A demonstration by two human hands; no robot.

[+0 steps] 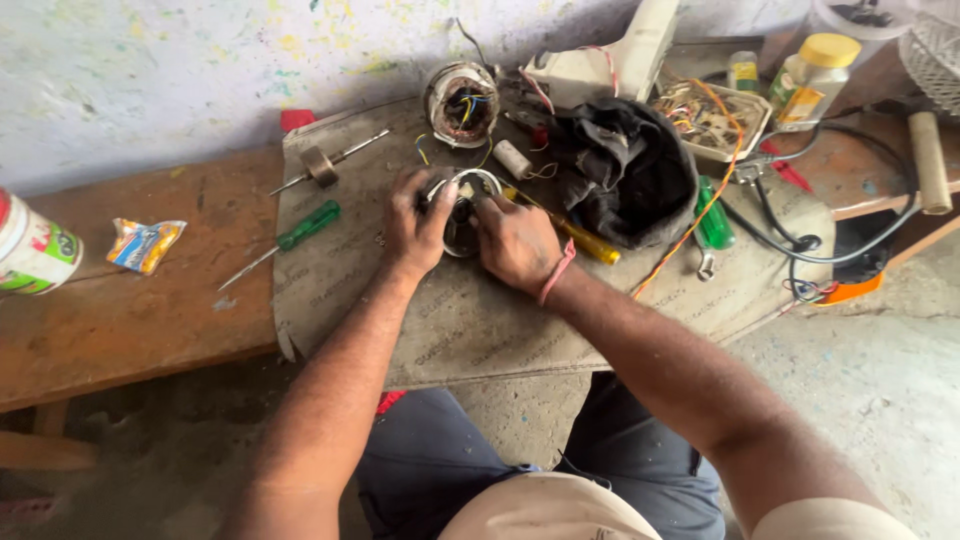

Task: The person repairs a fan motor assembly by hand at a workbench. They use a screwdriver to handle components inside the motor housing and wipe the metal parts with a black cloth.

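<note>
Setting: a paint-flecked wall behind a worn wooden desk [120, 320], with a grey mat [480, 330] laid over its middle.

Item 1: your left hand [415, 228], grip closed around the left rim of a round metal motor housing [468, 215] that sits on the mat at centre.

Item 2: your right hand [518, 243], a pink band at the wrist, fingers pressed on the right side of the same housing; grip curled against it.

Item 3: a second wound motor part [461, 102] with coloured wires, just behind the housing.

Item 4: a green-handled screwdriver [290, 238] on the mat, left of your hands, apart from them.

Item 5: a metal shaft with a rotor [322, 166], near the mat's far left corner.

Item 6: a black cloth [625, 170] bunched just right of your hands.

Item 7: a yellow-handled tool [585, 243], partly under your right hand.

Item 8: a tray of wire scraps [705, 118] behind the cloth.

Item 9: a yellow-capped jar [815, 75] at the far right.
</note>
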